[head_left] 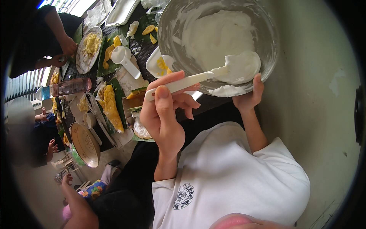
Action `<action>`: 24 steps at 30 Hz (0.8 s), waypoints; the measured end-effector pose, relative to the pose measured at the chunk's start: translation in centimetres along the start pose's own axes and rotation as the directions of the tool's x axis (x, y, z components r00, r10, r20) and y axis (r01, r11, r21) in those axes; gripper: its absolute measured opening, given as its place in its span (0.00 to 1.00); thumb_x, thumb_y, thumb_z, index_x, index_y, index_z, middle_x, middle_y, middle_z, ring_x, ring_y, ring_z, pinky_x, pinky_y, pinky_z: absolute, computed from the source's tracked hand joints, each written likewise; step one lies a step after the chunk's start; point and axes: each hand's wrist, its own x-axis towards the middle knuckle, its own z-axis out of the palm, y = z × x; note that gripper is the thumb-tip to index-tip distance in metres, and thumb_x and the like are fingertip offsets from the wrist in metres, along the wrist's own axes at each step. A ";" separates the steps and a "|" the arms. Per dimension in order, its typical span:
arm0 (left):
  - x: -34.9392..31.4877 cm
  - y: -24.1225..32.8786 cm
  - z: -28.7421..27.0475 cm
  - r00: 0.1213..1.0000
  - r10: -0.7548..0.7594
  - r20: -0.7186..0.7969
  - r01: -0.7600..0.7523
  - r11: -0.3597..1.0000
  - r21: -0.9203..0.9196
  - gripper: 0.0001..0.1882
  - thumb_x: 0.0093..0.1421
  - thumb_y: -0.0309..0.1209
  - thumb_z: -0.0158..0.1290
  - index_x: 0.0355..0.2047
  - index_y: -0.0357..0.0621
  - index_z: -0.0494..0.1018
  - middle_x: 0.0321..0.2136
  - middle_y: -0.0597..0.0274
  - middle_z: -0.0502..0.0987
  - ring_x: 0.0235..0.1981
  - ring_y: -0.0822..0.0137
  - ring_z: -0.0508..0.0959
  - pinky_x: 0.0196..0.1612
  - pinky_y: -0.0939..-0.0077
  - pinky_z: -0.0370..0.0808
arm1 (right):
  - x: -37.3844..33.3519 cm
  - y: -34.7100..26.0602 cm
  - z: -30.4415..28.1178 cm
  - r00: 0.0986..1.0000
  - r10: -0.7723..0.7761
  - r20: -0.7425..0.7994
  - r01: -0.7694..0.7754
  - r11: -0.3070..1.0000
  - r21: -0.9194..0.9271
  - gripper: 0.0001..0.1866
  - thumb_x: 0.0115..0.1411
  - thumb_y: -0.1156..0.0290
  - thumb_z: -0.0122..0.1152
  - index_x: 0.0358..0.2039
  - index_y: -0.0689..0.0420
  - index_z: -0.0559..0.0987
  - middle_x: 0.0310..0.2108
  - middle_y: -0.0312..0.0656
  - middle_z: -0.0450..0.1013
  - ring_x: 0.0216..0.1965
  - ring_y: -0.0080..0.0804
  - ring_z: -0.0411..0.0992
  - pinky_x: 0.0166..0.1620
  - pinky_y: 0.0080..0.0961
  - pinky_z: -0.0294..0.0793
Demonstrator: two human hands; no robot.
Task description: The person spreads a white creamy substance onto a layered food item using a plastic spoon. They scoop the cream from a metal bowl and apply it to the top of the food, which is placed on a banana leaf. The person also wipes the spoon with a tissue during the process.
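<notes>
My left hand (166, 114) is closed around the handle of a white spatula (190, 81), thumb pressed on top. The spatula's blade, coated in cream, rests over the near side of a large metal mixing bowl (271, 42). Thick white whipped cream (217, 34) covers much of the bowl's inside, with smears up the wall. A clump of cream (227, 91) sits on the near rim. My right hand (248, 95) grips the bowl from below at its near right edge, thumb against the outside; its other fingers are hidden underneath.
To the left, a crowded dark table holds a measuring scoop (121, 55), a folded yellow crepe (113, 108) on leaves, a plate of yellow crumbs (81, 63), a bottle (72, 87) and a tan bowl (85, 147). Other people's hands (68, 46) are around it. A pale wall (316, 95) stands right.
</notes>
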 end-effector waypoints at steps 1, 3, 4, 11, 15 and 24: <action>0.2 -0.1 0.1 1.000 -0.014 0.003 0.014 1.000 -0.023 0.22 0.73 0.39 0.37 0.48 0.28 0.69 0.33 0.44 0.81 0.21 0.70 0.78 0.21 0.84 0.71 | 0.1 -0.1 0.2 1.000 -0.001 0.004 0.001 1.000 -0.012 0.31 0.67 0.51 0.42 0.60 0.64 0.64 0.57 0.49 0.67 0.59 0.41 0.66 0.59 0.40 0.67; 0.5 -0.2 0.2 1.000 -0.028 -0.005 0.028 0.998 -0.053 0.23 0.73 0.39 0.37 0.49 0.28 0.68 0.33 0.43 0.80 0.21 0.69 0.78 0.20 0.83 0.71 | 0.1 -0.4 0.9 1.000 -0.003 0.011 0.004 0.999 -0.036 0.31 0.67 0.51 0.42 0.60 0.64 0.64 0.57 0.49 0.67 0.59 0.41 0.66 0.60 0.39 0.66; 0.6 -0.2 0.0 0.999 -0.029 -0.016 0.028 0.998 -0.057 0.23 0.73 0.40 0.36 0.49 0.28 0.68 0.33 0.42 0.80 0.21 0.69 0.78 0.19 0.83 0.71 | 0.1 -0.4 0.9 1.000 -0.004 0.011 0.004 1.000 -0.025 0.31 0.68 0.51 0.42 0.60 0.64 0.64 0.57 0.49 0.67 0.59 0.41 0.66 0.60 0.38 0.66; 1.5 0.0 -3.4 0.990 -0.046 -0.132 0.016 0.976 -0.217 0.25 0.73 0.43 0.37 0.53 0.29 0.66 0.35 0.40 0.80 0.22 0.69 0.78 0.17 0.83 0.70 | -0.1 -0.2 0.4 0.999 0.000 0.036 0.000 1.000 -0.019 0.30 0.68 0.53 0.41 0.60 0.64 0.65 0.58 0.48 0.66 0.60 0.39 0.65 0.60 0.36 0.66; 0.9 0.6 -7.3 0.987 -0.081 -0.138 0.031 0.943 -0.332 0.25 0.72 0.42 0.40 0.58 0.33 0.64 0.42 0.43 0.79 0.26 0.73 0.75 0.17 0.87 0.68 | 0.1 -0.3 0.4 0.998 -0.006 0.058 0.006 1.000 -0.004 0.29 0.68 0.53 0.42 0.60 0.63 0.65 0.59 0.47 0.65 0.60 0.39 0.65 0.60 0.37 0.65; -4.5 2.2 -16.8 0.960 -0.059 -0.275 -0.074 0.890 -0.449 0.21 0.73 0.38 0.38 0.59 0.37 0.64 0.38 0.54 0.75 0.23 0.75 0.65 0.18 0.86 0.64 | -0.2 -0.3 0.0 0.986 -0.008 -0.169 0.000 0.999 -0.045 0.31 0.68 0.50 0.42 0.63 0.61 0.63 0.62 0.46 0.62 0.62 0.41 0.63 0.63 0.40 0.64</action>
